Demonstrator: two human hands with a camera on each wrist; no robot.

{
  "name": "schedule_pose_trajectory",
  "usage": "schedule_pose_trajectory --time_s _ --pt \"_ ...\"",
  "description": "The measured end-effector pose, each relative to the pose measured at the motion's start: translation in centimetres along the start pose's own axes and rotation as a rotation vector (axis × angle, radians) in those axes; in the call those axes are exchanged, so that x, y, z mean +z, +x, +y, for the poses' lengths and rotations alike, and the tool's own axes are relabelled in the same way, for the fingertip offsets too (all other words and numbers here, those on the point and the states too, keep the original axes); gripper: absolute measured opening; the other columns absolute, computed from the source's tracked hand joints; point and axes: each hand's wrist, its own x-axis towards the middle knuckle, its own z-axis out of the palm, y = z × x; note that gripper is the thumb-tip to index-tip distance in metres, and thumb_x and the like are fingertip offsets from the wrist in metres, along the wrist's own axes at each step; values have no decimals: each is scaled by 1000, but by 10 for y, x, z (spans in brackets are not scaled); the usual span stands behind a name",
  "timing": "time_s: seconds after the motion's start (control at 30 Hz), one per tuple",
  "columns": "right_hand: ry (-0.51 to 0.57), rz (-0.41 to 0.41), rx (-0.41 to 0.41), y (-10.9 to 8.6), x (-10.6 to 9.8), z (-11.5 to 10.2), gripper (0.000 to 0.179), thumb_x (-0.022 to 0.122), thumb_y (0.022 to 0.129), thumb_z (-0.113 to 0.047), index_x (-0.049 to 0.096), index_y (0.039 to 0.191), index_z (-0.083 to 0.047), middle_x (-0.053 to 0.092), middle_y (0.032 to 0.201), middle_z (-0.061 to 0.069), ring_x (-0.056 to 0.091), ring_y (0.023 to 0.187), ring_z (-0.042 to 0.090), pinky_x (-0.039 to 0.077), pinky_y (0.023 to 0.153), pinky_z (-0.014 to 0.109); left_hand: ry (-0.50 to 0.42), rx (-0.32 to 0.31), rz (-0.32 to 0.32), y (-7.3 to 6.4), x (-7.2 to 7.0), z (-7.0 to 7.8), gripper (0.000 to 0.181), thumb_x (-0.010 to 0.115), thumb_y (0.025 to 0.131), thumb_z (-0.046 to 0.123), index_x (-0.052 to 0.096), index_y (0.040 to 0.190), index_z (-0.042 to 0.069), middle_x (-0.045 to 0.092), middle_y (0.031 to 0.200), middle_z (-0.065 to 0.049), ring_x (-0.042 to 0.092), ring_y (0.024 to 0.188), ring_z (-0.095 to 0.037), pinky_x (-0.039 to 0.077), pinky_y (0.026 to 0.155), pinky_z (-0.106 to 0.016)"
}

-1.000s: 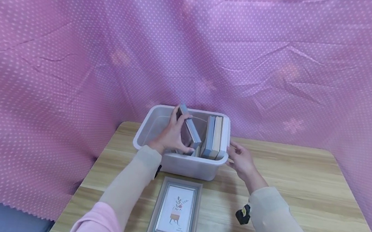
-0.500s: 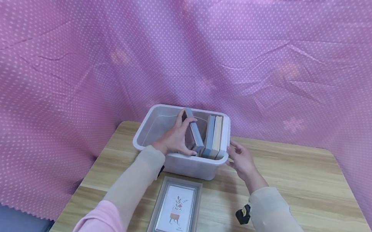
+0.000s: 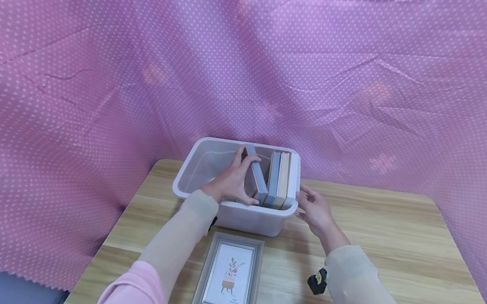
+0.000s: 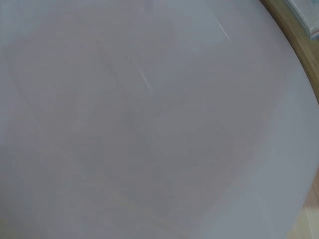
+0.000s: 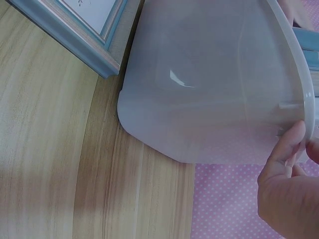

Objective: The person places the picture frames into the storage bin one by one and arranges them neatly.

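Observation:
My left hand (image 3: 231,182) reaches into the white plastic bin (image 3: 248,219) and grips a tilted picture frame (image 3: 257,175) by its edges, thumb near and fingers at the far end. Its lower part is hidden in the bin. Right of it stand upright blue-edged (image 3: 274,176) and cream-edged (image 3: 283,179) frames, side by side. At the bin's right end my right hand (image 3: 315,212) holds the rim (image 5: 308,94), seen also in the right wrist view. The left wrist view shows mostly the bin's wall (image 4: 159,124).
Another picture frame (image 3: 227,279) with a potted-plant print lies face up on the wooden table (image 3: 393,272), in front of the bin. A pink dotted curtain (image 3: 280,75) hangs behind and on both sides. The bin's left part shows bare floor.
My left hand has moved right and slightly down inside the bin with the tilted frame, bringing it near the upright ones. The right hand and the frame on the table stay put.

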Motion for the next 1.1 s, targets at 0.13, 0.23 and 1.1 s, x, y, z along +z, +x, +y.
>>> schedule_pose_trajectory --time_s 0.13,0.23,1.1 --pt "6 4 3 1 0 0 48 49 100 -15 37 145 -4 52 123 18 58 103 22 54 86 33 1 -18 -25 3 0 1 115 93 52 40 22 143 32 -13 155 -10 31 131 -40 48 94 -45" --pt "5 8 4 1 -1 -1 48 49 100 -15 37 145 -4 51 122 17 57 103 21 54 87 33 0 -21 -45 6 0 3 116 93 52 40 21 143 33 -15 155 -9 29 133 -40 49 93 -47" --pt "63 11 -8 1 2 0 47 50 99 -12 38 144 -2 56 116 14 61 92 13 54 77 28 40 32 -191 17 -2 5 109 93 55 33 23 139 31 -8 156 -18 14 139 -40 36 104 -50"
